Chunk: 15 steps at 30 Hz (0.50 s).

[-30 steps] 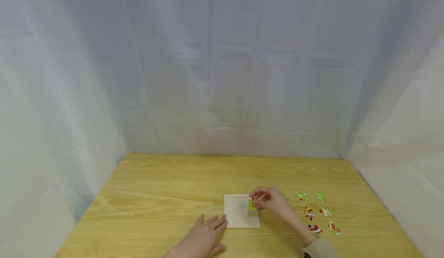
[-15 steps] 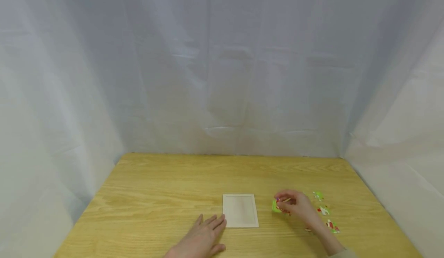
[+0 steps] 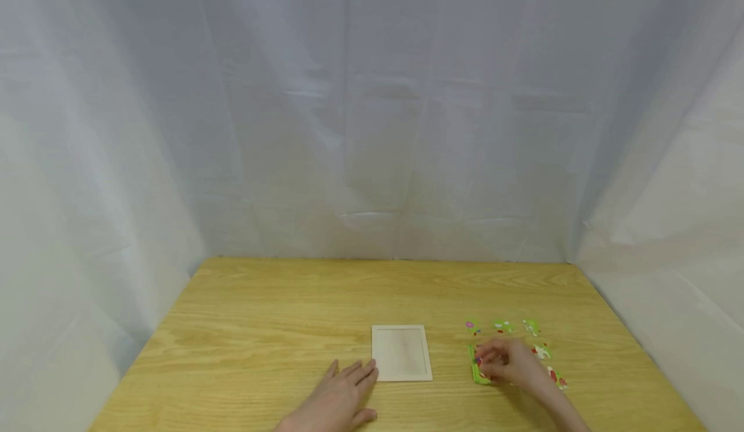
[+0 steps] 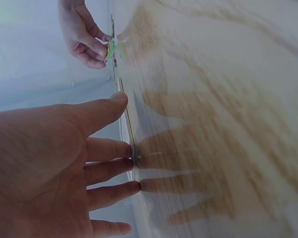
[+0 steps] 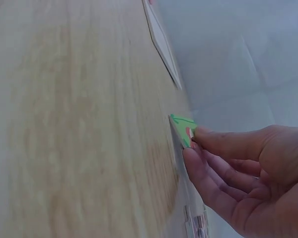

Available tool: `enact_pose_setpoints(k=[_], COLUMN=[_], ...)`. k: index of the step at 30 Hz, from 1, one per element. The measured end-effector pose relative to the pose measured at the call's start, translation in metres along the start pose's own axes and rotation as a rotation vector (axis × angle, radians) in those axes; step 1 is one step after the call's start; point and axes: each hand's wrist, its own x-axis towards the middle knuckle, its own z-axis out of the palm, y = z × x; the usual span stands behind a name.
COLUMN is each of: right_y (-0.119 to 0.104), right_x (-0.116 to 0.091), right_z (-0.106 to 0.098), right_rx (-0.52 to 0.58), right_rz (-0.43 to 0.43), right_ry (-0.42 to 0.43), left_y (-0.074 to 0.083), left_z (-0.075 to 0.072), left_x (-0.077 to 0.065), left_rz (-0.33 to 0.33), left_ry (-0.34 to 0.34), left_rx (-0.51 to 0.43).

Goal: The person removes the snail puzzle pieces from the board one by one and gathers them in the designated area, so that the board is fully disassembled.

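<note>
My right hand (image 3: 511, 366) pinches a green jigsaw puzzle piece (image 3: 478, 369) with red and blue on it, close over the table at the near left of the other pieces. In the right wrist view, thumb and fingertips hold the piece (image 5: 181, 128) by one side while its opposite edge tilts toward the wood. My left hand (image 3: 339, 396) lies with spread, straight fingers, fingertips right at the left edge of a pale square puzzle tray (image 3: 401, 356). The left wrist view shows those fingers (image 4: 109, 171) reaching the tray's edge.
Several loose puzzle pieces (image 3: 531, 327) lie in loose rows on the right of the table; my right hand covers part of them. The wooden table (image 3: 261, 316) is bounded by white sheeting (image 3: 372, 161) at the back and both sides.
My right hand has carried the puzzle piece from over the tray's right side to the right, then nearer and lower toward the loose pieces. My left hand has stayed at the tray.
</note>
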Motion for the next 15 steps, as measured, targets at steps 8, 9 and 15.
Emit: enact_pose_setpoints(k=[8,9,15], right_y=[0.0005,-0.0001,-0.0022], right_x=[-0.005,-0.0049,-0.0052], right_z=[0.0028,0.003,0.0046], right_rx=[-0.132,-0.158,-0.225], right_rz=[-0.006,-0.012,0.013], right_ry=[0.027,0.036,0.056], left_y=[0.0005,0.0006,0.0005], left_z=[-0.0009,-0.001,-0.0024], left_x=[-0.0003,-0.0003,-0.0006], left_rz=[-0.004,-0.005,-0.003], left_ry=[0.001,0.001,-0.005], left_rx=[-0.009,-0.012,-0.024])
